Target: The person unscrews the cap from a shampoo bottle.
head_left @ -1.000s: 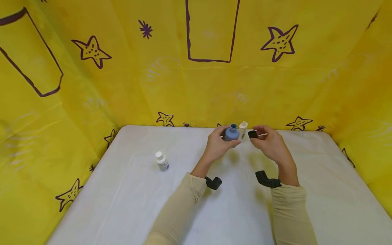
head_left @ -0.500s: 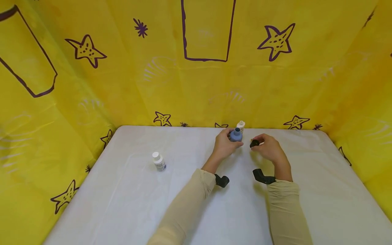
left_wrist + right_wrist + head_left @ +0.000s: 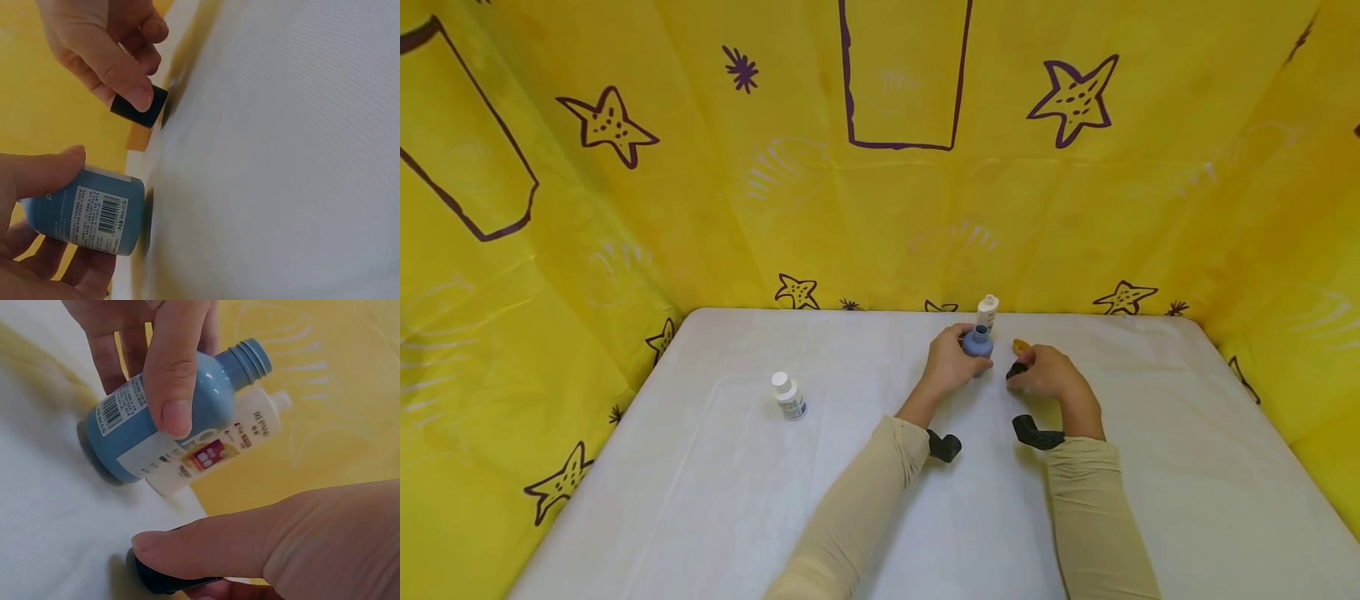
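My left hand (image 3: 951,360) grips an uncapped blue bottle (image 3: 977,344) around its body, thumb on the near side. Its threaded neck (image 3: 250,360) is bare in the right wrist view. The bottle's base is at or just above the white tabletop; I cannot tell which. To the right, my right hand (image 3: 1049,374) pinches a black cap (image 3: 140,106) between thumb and fingers, low over the table. Right behind the blue bottle stands a cream bottle (image 3: 219,445) with a printed label, partly hidden by it. A small orange object (image 3: 1021,345) lies beyond the right hand.
A small white bottle (image 3: 789,397) with a white cap stands on the left part of the white-covered table (image 3: 715,467). Yellow cloth (image 3: 895,225) with starfish drawings rises along the back and sides. Black camera mounts (image 3: 1036,433) sit at both wrists.
Both hands have come lower and nearer, with the blue bottle and the black cap in them. The orange object, mostly hidden before, now shows behind the right hand.
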Demonstrator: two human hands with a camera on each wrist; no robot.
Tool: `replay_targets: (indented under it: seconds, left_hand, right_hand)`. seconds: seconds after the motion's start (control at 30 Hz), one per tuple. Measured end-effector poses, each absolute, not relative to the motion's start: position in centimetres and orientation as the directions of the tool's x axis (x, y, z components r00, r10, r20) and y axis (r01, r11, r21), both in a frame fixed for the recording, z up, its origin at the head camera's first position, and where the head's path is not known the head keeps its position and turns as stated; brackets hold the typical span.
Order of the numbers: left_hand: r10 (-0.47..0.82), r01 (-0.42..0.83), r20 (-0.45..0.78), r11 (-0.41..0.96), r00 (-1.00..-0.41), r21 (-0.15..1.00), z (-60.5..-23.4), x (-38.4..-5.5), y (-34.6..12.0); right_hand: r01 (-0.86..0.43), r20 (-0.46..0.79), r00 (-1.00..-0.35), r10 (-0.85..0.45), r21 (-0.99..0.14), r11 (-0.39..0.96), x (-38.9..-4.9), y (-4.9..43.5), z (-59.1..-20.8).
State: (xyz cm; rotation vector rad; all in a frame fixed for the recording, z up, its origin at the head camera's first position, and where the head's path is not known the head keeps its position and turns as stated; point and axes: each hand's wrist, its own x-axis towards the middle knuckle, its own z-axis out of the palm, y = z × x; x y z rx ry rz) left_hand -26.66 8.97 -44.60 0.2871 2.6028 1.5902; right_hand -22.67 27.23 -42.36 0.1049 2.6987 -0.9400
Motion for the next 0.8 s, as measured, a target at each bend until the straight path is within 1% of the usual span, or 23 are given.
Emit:
replay_targets:
  seconds: [0.23,0.6,0.8]
  left_hand:
    - [0.210,0.111,0.014,0.457,-0.978,0.883,-45.1,-26.7,8.8]
    - [0.224,0.088,-0.013,0.434,-0.975,0.897,-45.1,-26.7,8.4]
    - [0.186,0.073,-0.015,0.455,-0.982,0.887,-44.5,-26.1,8.0]
  right_hand:
    - [0.146,-0.291,-0.956,-0.041,-0.590,0.794,-23.1,27.0,-43.1]
    - [0.160,-0.316,-0.948,-0.029,-0.554,0.817,-23.0,26.5,-42.8]
    - [0.184,-0.328,-0.945,-0.010,-0.553,0.812,-22.0,26.7,-41.0]
